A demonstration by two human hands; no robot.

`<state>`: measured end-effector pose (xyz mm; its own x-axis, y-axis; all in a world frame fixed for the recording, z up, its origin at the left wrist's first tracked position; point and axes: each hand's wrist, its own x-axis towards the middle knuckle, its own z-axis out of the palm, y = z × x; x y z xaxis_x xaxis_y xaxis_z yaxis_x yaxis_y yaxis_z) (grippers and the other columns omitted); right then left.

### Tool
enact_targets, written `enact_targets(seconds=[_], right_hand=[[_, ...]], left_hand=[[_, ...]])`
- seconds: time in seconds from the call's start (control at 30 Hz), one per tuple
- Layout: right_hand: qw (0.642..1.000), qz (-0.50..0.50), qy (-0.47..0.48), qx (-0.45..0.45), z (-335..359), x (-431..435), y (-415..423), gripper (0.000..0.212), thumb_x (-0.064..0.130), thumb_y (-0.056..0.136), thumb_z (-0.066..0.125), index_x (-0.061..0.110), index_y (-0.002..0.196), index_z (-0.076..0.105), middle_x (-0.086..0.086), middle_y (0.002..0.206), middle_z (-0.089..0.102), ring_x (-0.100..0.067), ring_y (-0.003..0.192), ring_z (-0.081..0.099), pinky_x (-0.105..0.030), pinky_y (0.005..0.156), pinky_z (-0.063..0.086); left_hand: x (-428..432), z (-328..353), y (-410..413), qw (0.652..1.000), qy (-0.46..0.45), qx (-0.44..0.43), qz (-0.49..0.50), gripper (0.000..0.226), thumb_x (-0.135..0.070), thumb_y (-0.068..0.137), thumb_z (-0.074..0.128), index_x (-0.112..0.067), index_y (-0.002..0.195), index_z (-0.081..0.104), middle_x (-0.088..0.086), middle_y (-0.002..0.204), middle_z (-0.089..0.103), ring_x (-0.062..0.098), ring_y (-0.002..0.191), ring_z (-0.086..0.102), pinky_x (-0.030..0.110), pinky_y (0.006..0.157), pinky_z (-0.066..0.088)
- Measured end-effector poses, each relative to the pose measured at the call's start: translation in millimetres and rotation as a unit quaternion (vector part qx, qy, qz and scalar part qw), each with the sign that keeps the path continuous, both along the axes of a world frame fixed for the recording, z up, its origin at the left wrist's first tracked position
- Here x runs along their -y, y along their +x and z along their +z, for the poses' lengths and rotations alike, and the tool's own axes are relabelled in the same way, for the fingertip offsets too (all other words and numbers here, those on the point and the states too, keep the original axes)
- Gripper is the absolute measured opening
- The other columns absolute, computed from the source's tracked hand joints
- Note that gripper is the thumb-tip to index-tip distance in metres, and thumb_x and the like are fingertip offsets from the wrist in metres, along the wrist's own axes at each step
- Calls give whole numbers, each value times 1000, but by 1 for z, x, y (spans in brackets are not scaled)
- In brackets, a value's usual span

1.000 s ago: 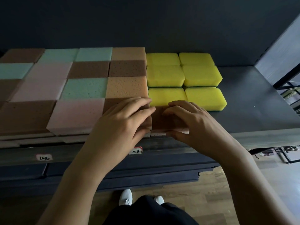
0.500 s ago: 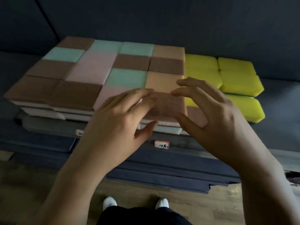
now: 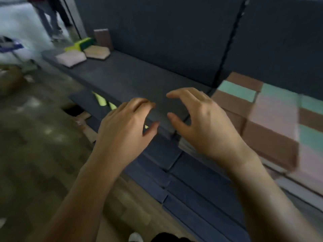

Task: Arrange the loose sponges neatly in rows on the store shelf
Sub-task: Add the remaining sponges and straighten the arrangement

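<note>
Step in hand: between placements, by my reading. Neither hand carries anything, so fetching another of the loose sponges (image 3: pixel 83 54) looks like the job.
Left hand (image 3: pixel 125 123): over the front edge of the shelf (image 3: pixel 132 75), fingers loosely bent, holding nothing.
Right hand (image 3: pixel 206 123): over the same edge, thumb and fingers spread apart, empty.
Arranged sponges (image 3: pixel 272 119): brown, pink and mint squares tiled edge to edge on the shelf's right part.
Loose pile: at the shelf's far left end, well away from both hands. It holds a pink sponge (image 3: pixel 70 57), a tan sponge (image 3: pixel 97 52), a yellow-and-green sponge (image 3: pixel 82 45) and a brown sponge (image 3: pixel 103 39) upright against the back panel (image 3: pixel 174 32).
Next move: probably a step or long reach to that left end, then a light pinch on one soft sponge.
</note>
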<state>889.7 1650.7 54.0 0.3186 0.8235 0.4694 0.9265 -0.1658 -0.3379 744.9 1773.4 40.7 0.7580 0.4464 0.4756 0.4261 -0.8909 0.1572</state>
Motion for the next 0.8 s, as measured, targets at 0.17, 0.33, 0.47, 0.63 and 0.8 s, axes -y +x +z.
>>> enact_targets(seconds=[0.17, 0.33, 0.47, 0.63, 0.8], right_hand=[[999, 39, -3, -17, -2, -138, -31, 41, 31, 91, 62, 19, 130, 56, 2, 130, 58, -23, 118, 55, -43, 93, 48], [997, 54, -51, -16, -4, -252, -36, 44, 35, 93, 59, 21, 135, 51, 3, 135, 54, -21, 122, 51, -39, 94, 47], [995, 65, -70, -11, -6, -334, -21, 48, 34, 92, 61, 19, 136, 50, -1, 136, 53, -24, 123, 50, -45, 95, 47], [993, 87, -76, 6, -12, -418, 8, 45, 35, 93, 60, 20, 135, 51, -1, 136, 54, -24, 121, 51, -44, 93, 48], [991, 104, -88, -7, -17, -482, 36, 43, 34, 93, 60, 21, 133, 51, -1, 135, 54, -22, 120, 51, -43, 94, 47]], left_hand=[[-111, 2, -41, 997, 8, -17, 71, 38, -37, 84, 67, -16, 116, 64, -1, 114, 64, 23, 98, 64, 36, 72, 50], [-210, 6, -53, 993, -16, -49, 109, 42, -40, 87, 63, -20, 124, 60, -2, 123, 60, 21, 109, 59, 37, 82, 50], [-282, 2, -42, 987, -25, -79, 138, 48, -45, 90, 58, -23, 132, 53, -3, 131, 55, 20, 118, 54, 36, 88, 46], [-355, -11, -23, 982, -35, -83, 163, 49, -45, 92, 55, -24, 136, 49, -3, 134, 52, 20, 120, 53, 36, 90, 46], [-418, -18, 3, 976, -50, -93, 191, 48, -45, 91, 56, -23, 134, 50, -1, 133, 53, 22, 117, 53, 38, 91, 48]])
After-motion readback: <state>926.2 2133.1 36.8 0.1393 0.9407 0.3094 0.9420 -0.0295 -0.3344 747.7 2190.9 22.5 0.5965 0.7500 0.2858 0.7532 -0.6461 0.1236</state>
